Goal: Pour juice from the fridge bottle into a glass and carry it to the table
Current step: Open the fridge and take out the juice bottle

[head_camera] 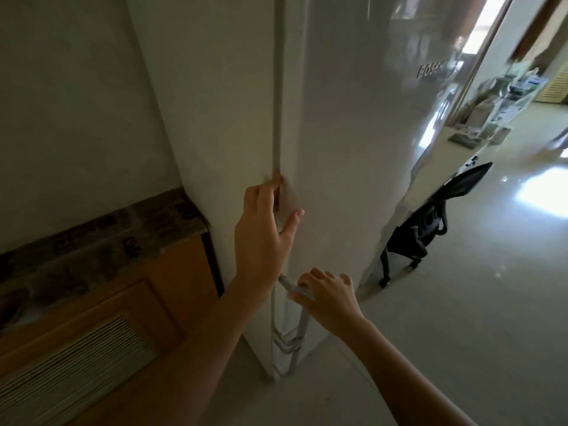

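A tall white fridge (pixel 353 133) fills the middle of the view, its doors closed. My left hand (pixel 264 232) rests on the left edge of the upper door, fingertips hooked into the seam and thumb spread on the door front. My right hand (pixel 325 299) is lower, fingers curled around the top of the lower door's grey bar handle (pixel 302 327). No bottle and no glass show.
A low wooden cabinet (pixel 101 318) with a patterned top and a vent grille stands left of the fridge against the wall. A black office chair (pixel 430 222) stands behind the fridge to the right. A cluttered white counter (pixel 479 130) lies beyond, over pale tiled floor.
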Action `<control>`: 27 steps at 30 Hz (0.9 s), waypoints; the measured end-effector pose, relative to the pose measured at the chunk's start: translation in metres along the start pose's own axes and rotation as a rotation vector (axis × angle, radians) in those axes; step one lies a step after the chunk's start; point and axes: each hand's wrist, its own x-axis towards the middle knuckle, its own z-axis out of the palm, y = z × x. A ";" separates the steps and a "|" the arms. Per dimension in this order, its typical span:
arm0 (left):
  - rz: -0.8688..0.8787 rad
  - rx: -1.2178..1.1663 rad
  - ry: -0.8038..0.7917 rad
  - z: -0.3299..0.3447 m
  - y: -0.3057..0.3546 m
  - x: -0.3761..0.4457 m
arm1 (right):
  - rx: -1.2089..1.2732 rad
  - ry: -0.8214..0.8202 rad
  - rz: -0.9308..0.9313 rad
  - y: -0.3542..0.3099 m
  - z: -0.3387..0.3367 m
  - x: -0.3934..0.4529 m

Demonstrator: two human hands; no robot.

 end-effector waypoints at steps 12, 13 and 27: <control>0.015 -0.043 -0.073 -0.007 0.007 -0.003 | -0.124 0.035 0.007 -0.013 -0.006 -0.010; 0.030 -0.052 -0.081 -0.006 0.011 -0.007 | -0.138 0.053 0.010 -0.009 -0.005 -0.015; 0.104 -0.377 -0.270 0.039 0.118 -0.085 | 0.107 0.072 0.187 0.101 -0.025 -0.146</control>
